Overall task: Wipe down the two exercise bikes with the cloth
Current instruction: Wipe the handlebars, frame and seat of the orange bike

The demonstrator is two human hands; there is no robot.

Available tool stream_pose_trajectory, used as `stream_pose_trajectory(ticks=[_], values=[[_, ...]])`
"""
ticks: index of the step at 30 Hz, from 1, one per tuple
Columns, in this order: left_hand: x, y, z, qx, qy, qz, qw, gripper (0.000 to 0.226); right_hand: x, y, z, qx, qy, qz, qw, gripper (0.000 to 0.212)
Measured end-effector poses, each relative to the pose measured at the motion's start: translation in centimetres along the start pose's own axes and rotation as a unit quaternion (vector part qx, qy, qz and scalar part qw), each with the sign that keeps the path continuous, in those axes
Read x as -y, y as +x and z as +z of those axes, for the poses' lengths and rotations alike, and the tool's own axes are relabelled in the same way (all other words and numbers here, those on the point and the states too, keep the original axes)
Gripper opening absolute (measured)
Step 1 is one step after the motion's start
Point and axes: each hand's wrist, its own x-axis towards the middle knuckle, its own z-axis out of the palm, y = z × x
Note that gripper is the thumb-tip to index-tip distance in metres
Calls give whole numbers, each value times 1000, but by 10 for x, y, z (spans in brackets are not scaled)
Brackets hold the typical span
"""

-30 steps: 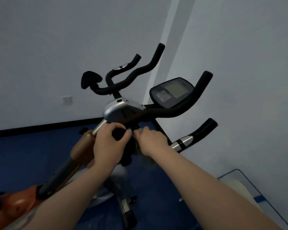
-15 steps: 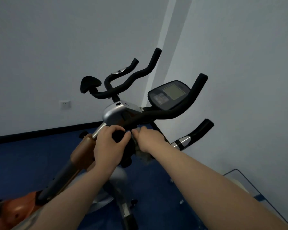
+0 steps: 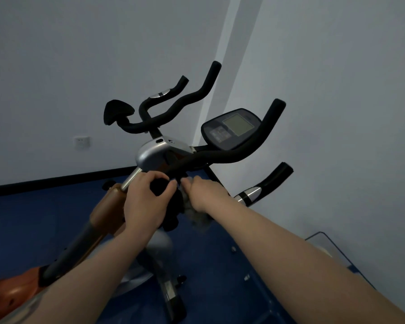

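Observation:
An exercise bike (image 3: 159, 153) with a silver head, black handlebars (image 3: 222, 156) and an orange frame fills the middle of the head view. Its console (image 3: 232, 128) sits at the upper right. My left hand (image 3: 145, 202) is curled around a black knob (image 3: 160, 184) below the handlebar stem. My right hand (image 3: 204, 195) is closed on a grey cloth (image 3: 199, 217), which hangs below it, pressed against the black column beside the knob. A second set of black handlebars (image 3: 173, 106) rises behind.
White walls meet in a corner behind the bike. The floor (image 3: 28, 218) is blue with a black skirting. A wall socket (image 3: 81, 142) is at the left. A glass-edged object (image 3: 325, 249) stands at the lower right by the wall.
Both hands stay at the knob and column; the right hand with the cloth has shifted slightly up along the column. The view has drifted a little.

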Motion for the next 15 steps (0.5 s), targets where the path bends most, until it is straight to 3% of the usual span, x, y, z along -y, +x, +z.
stream_pose_trajectory(ticks=[2, 4, 6, 8, 11, 15], values=[[0, -1, -1, 2, -3, 0, 1000, 11, 1, -9, 14, -70, 1, 37, 997, 42], [1, 0, -1, 3, -3, -11, 1000, 12, 0, -23, 31, -141, -18, 52, 988, 43], [1, 0, 1, 1, -5, -17, 1000, 12, -2, -28, 35, -161, -24, 42, 986, 44], [1, 0, 0, -6, -2, -14, 1000, 12, -2, -20, 25, -120, -8, 45, 992, 36], [0, 1, 0, -3, 10, -10, 1000, 12, 4, -2, 5, -25, 9, 4, 1000, 51], [0, 0, -2, 12, 10, -7, 1000, 12, 5, -7, 4, -40, -6, 32, 999, 44]])
